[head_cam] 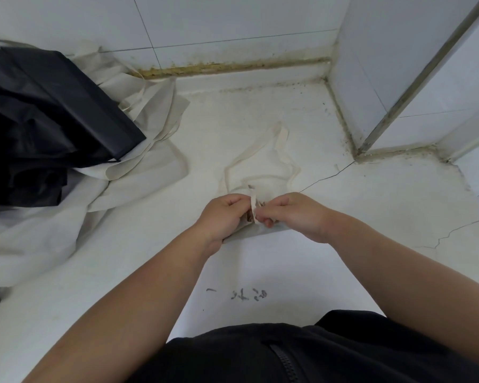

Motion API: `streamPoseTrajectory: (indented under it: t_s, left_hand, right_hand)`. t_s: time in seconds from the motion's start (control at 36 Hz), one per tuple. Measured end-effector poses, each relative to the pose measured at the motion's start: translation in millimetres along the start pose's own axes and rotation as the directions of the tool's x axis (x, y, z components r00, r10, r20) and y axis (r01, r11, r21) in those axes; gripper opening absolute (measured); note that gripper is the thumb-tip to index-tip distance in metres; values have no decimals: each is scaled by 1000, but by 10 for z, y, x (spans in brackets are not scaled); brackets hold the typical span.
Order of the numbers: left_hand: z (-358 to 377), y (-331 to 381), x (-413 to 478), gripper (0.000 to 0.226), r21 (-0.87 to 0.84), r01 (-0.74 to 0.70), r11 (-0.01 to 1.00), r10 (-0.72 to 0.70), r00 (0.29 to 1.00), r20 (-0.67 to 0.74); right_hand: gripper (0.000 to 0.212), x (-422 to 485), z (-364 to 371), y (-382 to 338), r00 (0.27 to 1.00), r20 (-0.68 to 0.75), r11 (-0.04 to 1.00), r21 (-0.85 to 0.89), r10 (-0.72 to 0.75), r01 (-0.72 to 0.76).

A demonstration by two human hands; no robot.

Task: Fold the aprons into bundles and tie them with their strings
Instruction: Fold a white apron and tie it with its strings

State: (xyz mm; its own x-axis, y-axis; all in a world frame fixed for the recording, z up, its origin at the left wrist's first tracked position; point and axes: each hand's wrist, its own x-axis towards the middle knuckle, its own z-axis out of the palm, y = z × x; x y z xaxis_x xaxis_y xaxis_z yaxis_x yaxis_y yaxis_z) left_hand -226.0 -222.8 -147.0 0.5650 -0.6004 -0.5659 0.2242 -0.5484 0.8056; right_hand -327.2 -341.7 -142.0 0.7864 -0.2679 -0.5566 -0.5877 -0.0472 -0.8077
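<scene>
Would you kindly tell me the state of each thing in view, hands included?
Left hand: pinches the string.
Right hand: pinches the string.
String: held between both hands over the bundle; a loop lies slack beyond.
Bundle: folded, lying partly under the hands.
Cream aprons: unfolded, spread out.
Black aprons: unfolded, heaped on the cream aprons.
Surface: cracked.

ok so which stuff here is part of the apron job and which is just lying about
Part of the job:
left hand and right hand, both pinching the string
folded cream bundle under them, strap loop beyond
cream apron pile, unfolded

Just lying about:
black fabric heap, maybe aprons, cannot tell
dark scribbles
</scene>
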Motion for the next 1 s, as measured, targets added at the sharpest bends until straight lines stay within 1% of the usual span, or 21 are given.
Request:
streamPoseTrajectory:
  t_s: [0.06,0.11,0.14,0.19,0.25,0.33,0.36,0.42,0.44,0.58,0.61,0.64,0.67,0.69,0.72,0.75,0.83,0.92,0.94,0.97,1.0]
  left_hand:
    - [1,-14,16,18,-59,7,998,-8,1000,-13]
    - [-7,-31,22,19,-96,3,995,-5,1000,-20]
    - [-13,-34,20,17,-122,-1,992,-1,1000,-22]
    - [-22,-36,10,14,-179,-4,984,1,1000,-18]
    - [-33,-53,2,12,-181,-11,983,12,1000,5]
    - [-39,-76,-13,14,-150,-34,988,42,998,48]
    - [-39,-77,-21,15,-150,-45,988,54,997,61]
    - [-36,-78,-32,18,-161,-62,985,75,994,76]
    - [-32,-78,-37,18,-169,-65,984,78,994,74]
    - [-1,-84,-38,16,-185,-68,980,73,997,16]
    - [3,-85,-36,15,-195,-65,979,69,998,10]
    - [1,-87,-37,14,-201,-63,977,65,998,4]
    - [3,-83,-39,14,-202,-63,977,64,998,2]
    - [3,-86,-39,15,-196,-66,978,68,998,1]
    - [5,-87,-41,16,-187,-70,980,72,997,2]
    - [7,-87,-45,16,-184,-71,980,72,997,2]
    - [9,-82,-53,13,-192,-71,979,71,997,-7]
    - [16,-95,-53,18,-175,-72,982,68,997,-31]
    - [20,-101,-51,19,-182,-71,981,65,997,-41]
    - [21,-109,-48,19,-194,-70,979,62,997,-49]
    - [21,-111,-42,19,-212,-68,975,58,997,-55]
  right_hand:
    - [27,10,53,17,997,-69,999,-37,-25,23]
    - [19,23,90,45,989,-135,998,-40,-57,52]
    - [19,24,101,44,983,-175,998,-26,-58,55]
    - [33,29,103,50,966,-254,998,27,-43,51]
    - [34,43,105,48,958,-284,999,21,-39,47]
    - [13,65,123,43,972,-228,999,-18,-53,50]
    - [13,62,132,26,978,-204,998,14,-51,56]
    - [25,70,122,21,986,-154,990,121,-58,77]
    - [28,67,104,23,989,-132,986,146,-67,86]
    - [20,39,20,20,996,-88,950,307,-32,58]
    - [15,45,2,33,996,-84,942,330,-31,57]
    - [6,41,-5,24,996,-84,927,369,-32,60]
    - [9,51,-21,36,994,-106,904,422,-26,69]
    - [17,56,-32,40,991,-132,866,496,1,65]
    - [20,62,-46,41,987,-160,821,568,33,64]
    - [18,65,-52,32,979,-192,776,626,64,73]
    - [18,106,-99,51,950,-267,674,733,161,92]
    - [24,127,-160,70,928,-287,547,829,236,117]
    - [25,122,-169,71,922,-299,536,835,247,127]
    - [23,116,-162,71,916,-319,549,824,246,140]
    - [21,112,-139,68,911,-342,591,793,230,148]
